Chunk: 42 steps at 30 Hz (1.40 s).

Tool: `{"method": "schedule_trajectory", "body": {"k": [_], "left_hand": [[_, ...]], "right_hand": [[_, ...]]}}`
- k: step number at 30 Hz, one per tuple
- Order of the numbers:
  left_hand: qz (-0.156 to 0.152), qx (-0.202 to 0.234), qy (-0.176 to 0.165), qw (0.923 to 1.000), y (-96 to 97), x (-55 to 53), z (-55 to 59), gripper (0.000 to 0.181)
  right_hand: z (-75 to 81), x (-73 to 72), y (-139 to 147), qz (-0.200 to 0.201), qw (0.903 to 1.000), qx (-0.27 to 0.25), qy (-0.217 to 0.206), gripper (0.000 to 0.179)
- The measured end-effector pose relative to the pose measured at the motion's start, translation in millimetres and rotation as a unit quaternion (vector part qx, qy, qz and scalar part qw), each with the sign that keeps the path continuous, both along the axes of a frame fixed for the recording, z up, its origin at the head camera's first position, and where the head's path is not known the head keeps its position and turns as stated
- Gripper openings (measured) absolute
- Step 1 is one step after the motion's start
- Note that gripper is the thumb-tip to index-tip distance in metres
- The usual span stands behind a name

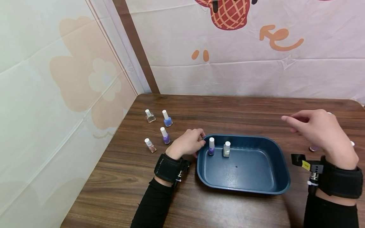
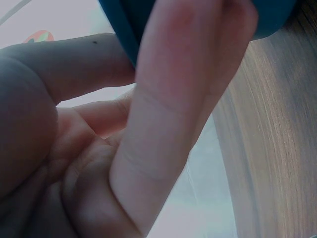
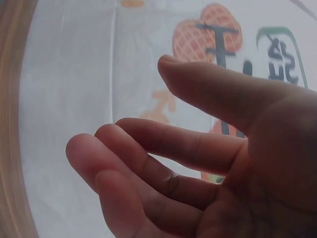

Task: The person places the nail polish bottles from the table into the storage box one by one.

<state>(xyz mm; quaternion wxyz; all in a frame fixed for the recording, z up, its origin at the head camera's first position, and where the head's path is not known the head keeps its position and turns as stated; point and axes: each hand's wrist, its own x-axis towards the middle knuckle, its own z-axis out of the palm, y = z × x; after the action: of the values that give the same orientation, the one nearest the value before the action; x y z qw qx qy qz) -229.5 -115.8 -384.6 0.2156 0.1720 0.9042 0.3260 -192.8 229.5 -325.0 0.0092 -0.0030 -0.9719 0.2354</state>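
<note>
Blue tray (image 1: 236,177): on the surface (image 1: 119,180), between the two hands, open side up.
Tray's long axis: left to right before the person, the right end slanting slightly nearer.
Tray handling: probably light, stiff plastic, rather smooth; the raised rim looks the best place to take hold, and a level lift would suit the loose bottles.
Left hand (image 1: 186,144): grips the tray's rim at the far left corner, fingers and thumb about the wall.
Bottles inside: a purple bottle (image 1: 211,150) and a pale bottle (image 1: 226,151), both upright, white caps up, near the left end; likely smooth, breakable glass, best pinched by the cap.
Right hand (image 1: 320,129): raised beyond the tray's right end, fingers loosely bent, holding nothing.
Bottle by right hand (image 1: 313,148): mostly hidden; its direction cannot be told.
Left-side bottles: clear (image 1: 150,118), blue (image 1: 168,121), violet (image 1: 166,138) and pinkish (image 1: 151,147), apparently standing, caps up.
</note>
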Motion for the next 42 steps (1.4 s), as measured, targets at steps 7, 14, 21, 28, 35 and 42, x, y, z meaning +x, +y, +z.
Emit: {"method": "schedule_trajectory", "body": {"k": [7, 14, 21, 28, 35, 42], "left_hand": [[-0.006, -0.005, 0.001, 1.0000, 6.7, -2.7, -0.5, 0.018], [-0.010, -0.003, 0.000, 0.9999, 7.0, -2.6, -0.6, 0.020], [0.014, -0.009, 0.002, 0.9999, -4.1, 2.1, -0.4, 0.019], [0.017, -0.004, 0.001, 0.9998, -7.0, 3.2, -0.5, 0.020], [0.013, -0.008, 0.006, 0.9999, -4.6, 3.5, -0.7, 0.022], [0.001, -0.008, 0.017, 0.9998, 1.8, 0.1, -0.7, 0.020]], "right_hand": [[-8.2, 11.3, 39, -0.102, 0.9936, -0.029, 0.039, 0.061], [-18.8, 20.8, 76, -0.143, 0.9791, -0.116, 0.087, 0.050], [-27.6, 20.7, 89, -0.157, 0.9788, -0.109, 0.072, 0.048], [-31.4, 21.2, 93, -0.166, 0.9838, -0.056, 0.037, 0.046], [-30.6, 21.2, 92, -0.176, 0.9834, -0.039, -0.022, 0.051], [-33.7, 22.0, 101, -0.180, 0.9823, -0.024, -0.048, 0.051]]}}
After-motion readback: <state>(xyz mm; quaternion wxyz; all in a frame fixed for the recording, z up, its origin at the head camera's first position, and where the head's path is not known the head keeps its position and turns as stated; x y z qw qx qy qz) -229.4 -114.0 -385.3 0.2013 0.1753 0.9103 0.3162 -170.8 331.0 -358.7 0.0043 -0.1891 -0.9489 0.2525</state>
